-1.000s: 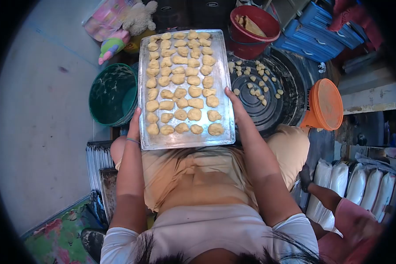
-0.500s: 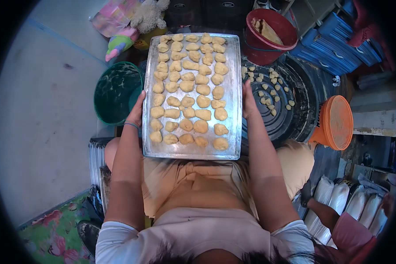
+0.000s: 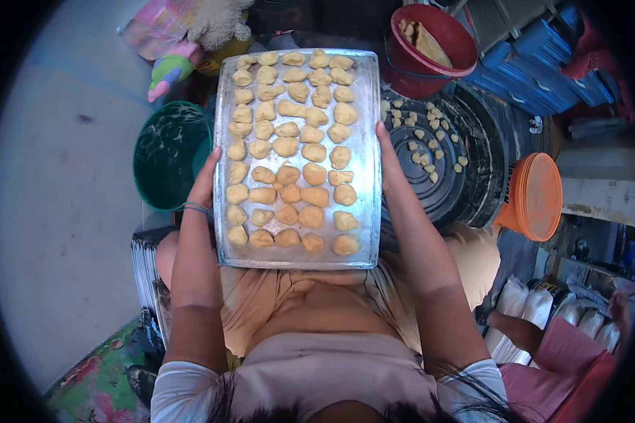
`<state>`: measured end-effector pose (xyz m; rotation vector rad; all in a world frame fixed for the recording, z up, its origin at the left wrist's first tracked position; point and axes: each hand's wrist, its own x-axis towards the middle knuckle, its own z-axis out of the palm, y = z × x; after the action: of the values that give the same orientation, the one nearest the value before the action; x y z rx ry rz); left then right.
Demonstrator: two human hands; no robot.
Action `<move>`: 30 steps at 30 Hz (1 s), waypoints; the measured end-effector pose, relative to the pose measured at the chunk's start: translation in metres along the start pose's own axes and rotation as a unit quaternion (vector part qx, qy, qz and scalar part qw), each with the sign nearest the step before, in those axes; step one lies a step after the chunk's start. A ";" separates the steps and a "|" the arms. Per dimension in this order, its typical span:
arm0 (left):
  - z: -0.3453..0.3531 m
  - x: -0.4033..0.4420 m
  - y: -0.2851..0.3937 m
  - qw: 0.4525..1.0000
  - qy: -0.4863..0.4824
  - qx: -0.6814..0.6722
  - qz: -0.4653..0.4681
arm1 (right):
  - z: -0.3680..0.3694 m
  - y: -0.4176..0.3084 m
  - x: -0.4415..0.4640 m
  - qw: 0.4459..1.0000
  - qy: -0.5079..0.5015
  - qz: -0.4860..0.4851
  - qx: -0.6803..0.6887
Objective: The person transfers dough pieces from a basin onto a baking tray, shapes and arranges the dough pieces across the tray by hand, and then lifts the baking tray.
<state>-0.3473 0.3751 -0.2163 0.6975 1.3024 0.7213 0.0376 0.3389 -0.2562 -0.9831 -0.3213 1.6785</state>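
A metal tray (image 3: 367,211) is held up in front of my torso, above my lap. Rows of pale yellow dough pieces (image 3: 285,146) lie on it in about five columns. My left hand (image 3: 206,182) grips the tray's left edge, with a thin band round the wrist. On the right edge my right hand (image 3: 388,158) has hold of the tray, its fingers partly hidden beneath. Behind the tray's right side is a wide black basin (image 3: 476,169) with small dough pieces (image 3: 430,146) in it.
A green bucket (image 3: 164,158) stands left of the tray, a red bucket (image 3: 420,74) holding dough behind the basin. An orange bucket (image 3: 540,197) is at the right, near blue drawers (image 3: 536,77). At lower right sits another person (image 3: 568,349) beside plastic-wrapped stacks (image 3: 515,299).
The tray, still between both my hands, has come lower and closer to my body. The camera view has shifted slightly. The person at lower right has moved an arm.
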 end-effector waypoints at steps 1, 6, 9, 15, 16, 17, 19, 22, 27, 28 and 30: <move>0.000 -0.001 -0.001 1.000 0.004 -0.001 -0.002 | 0.000 0.001 0.000 1.000 -0.003 0.003 0.020; -0.005 0.005 -0.005 1.000 -0.001 -0.011 0.005 | -0.009 0.013 0.012 0.999 0.022 0.004 0.041; 0.003 0.001 -0.003 1.000 -0.002 -0.019 0.002 | 0.005 -0.002 -0.007 0.998 0.064 0.017 -0.019; 0.009 -0.005 0.000 1.000 0.012 -0.007 0.010 | 0.003 0.006 0.003 0.997 0.074 -0.007 -0.010; 0.015 -0.009 0.001 1.000 0.014 -0.005 0.014 | 0.004 0.003 0.001 0.996 0.091 -0.013 -0.014; 0.015 -0.008 0.001 1.000 0.004 -0.017 0.012 | 0.004 0.000 -0.003 0.996 0.088 0.007 -0.024; 0.019 -0.007 0.001 0.999 -0.019 -0.043 0.015 | 0.002 0.001 -0.008 0.999 0.042 0.020 0.026; 0.028 -0.011 0.004 0.996 -0.049 -0.073 0.015 | -0.002 0.004 -0.011 0.997 -0.027 0.037 0.064; 0.014 -0.003 -0.003 0.996 -0.024 -0.073 0.039 | 0.013 -0.007 -0.030 0.999 0.024 -0.003 0.025; 0.016 -0.006 -0.001 0.995 -0.019 -0.090 0.038 | 0.012 -0.008 -0.031 0.999 0.038 0.000 0.014; 0.018 -0.013 0.006 0.996 -0.022 -0.074 0.037 | 0.010 -0.005 -0.032 0.999 0.040 0.006 0.030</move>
<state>-0.3312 0.3672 -0.2018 0.6399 1.1743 0.8497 0.0350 0.3142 -0.2331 -1.0061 -0.2126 1.6453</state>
